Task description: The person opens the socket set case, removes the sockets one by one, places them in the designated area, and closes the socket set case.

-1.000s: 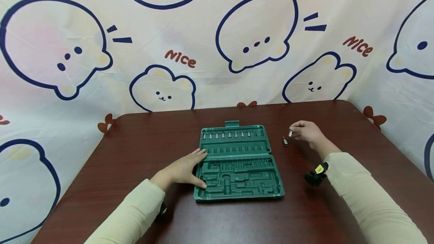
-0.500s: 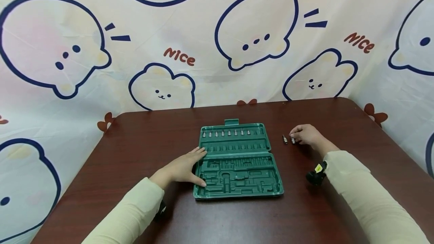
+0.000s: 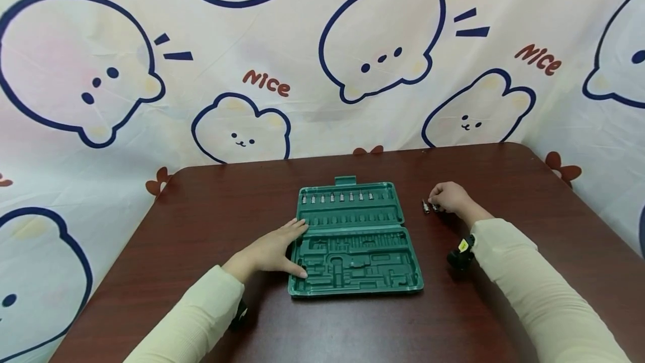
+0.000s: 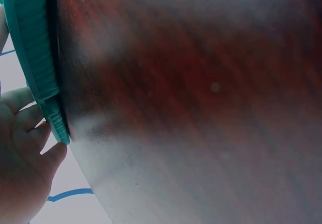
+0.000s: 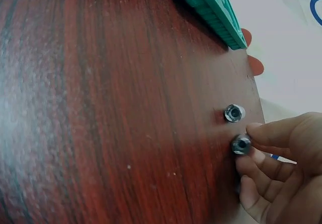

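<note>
An open green tool case (image 3: pixel 353 227) lies on the table with several small metal bit sockets (image 3: pixel 332 198) standing in a row in its far half. My left hand (image 3: pixel 272 248) rests along the case's left edge, fingers spread and thumb on the near half's rim; the left wrist view shows its fingers (image 4: pixel 30 118) against the green side. Right of the case, my right hand (image 3: pixel 450 198) pinches a bit socket (image 5: pixel 241 144) between thumb and fingertips, low at the tabletop. Just left of it is another bit socket (image 3: pixel 425 206), whose round end faces the right wrist camera.
The dark reddish-brown table (image 3: pixel 227 200) extends around the case. A pale cloth (image 3: pixel 302 71) with cartoon outlines hangs behind it and along both sides. The near half of the case has moulded slots, and a latch (image 3: pixel 345 180) sticks out at its far edge.
My right hand has lowered the bit socket from above the table down beside the other one, and the fingers remain around it. The left hand has stayed on the case.
</note>
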Demonstrator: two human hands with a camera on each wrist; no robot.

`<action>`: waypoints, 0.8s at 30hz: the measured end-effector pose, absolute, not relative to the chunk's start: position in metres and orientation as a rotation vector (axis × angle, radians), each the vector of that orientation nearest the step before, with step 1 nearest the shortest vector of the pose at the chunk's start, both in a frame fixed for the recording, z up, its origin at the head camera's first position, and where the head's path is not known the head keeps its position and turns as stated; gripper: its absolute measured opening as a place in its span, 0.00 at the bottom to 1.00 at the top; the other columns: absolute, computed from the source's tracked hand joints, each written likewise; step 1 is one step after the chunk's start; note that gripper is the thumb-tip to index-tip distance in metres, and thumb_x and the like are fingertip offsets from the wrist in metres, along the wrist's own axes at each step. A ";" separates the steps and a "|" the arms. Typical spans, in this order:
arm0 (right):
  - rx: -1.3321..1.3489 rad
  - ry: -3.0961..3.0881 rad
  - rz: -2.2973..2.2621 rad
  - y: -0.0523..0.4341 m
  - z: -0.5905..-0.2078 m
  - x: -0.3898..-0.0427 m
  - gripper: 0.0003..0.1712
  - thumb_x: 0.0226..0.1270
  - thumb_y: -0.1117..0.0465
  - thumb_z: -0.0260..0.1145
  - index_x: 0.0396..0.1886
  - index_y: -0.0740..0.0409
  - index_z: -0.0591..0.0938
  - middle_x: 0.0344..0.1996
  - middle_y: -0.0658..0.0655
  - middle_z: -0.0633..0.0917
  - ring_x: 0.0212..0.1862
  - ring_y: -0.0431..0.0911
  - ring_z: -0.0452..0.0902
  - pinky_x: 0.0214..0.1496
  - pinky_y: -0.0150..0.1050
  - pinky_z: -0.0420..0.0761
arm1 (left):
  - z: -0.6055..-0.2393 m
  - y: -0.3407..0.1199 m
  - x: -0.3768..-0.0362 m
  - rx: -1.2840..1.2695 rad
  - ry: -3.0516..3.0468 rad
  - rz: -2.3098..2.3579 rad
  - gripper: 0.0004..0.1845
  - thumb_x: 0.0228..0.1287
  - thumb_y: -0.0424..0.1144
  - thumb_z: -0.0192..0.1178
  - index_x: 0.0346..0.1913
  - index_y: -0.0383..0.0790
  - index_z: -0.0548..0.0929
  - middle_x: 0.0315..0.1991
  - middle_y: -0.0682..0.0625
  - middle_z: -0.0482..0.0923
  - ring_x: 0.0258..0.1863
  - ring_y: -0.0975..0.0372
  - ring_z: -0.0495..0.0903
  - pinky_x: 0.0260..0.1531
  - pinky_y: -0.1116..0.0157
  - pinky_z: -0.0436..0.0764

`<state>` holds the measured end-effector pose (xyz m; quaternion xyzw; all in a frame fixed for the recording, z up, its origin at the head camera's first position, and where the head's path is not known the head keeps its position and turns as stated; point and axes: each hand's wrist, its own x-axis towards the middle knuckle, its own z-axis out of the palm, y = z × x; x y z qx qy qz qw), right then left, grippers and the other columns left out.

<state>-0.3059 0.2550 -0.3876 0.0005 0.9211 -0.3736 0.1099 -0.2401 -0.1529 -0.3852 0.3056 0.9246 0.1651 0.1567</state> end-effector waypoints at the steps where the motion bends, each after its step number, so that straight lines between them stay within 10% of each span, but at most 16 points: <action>1: -0.001 2.716 -1.093 0.255 -0.387 -0.305 0.07 0.62 0.67 0.53 0.32 0.68 0.75 0.24 0.58 0.75 0.24 0.46 0.68 0.25 0.38 0.69 | -0.385 -0.153 -0.240 0.875 2.646 0.475 0.55 0.36 0.64 0.61 0.66 0.41 0.51 0.66 0.50 0.44 0.65 0.59 0.39 0.55 0.54 0.56; 24: 0.017 2.670 -1.168 0.258 -0.379 -0.298 0.11 0.63 0.63 0.52 0.37 0.69 0.74 0.29 0.60 0.75 0.27 0.47 0.69 0.28 0.38 0.71 | -0.386 -0.153 -0.238 0.881 2.614 0.524 0.55 0.38 0.62 0.63 0.66 0.40 0.49 0.67 0.50 0.41 0.65 0.58 0.37 0.55 0.54 0.57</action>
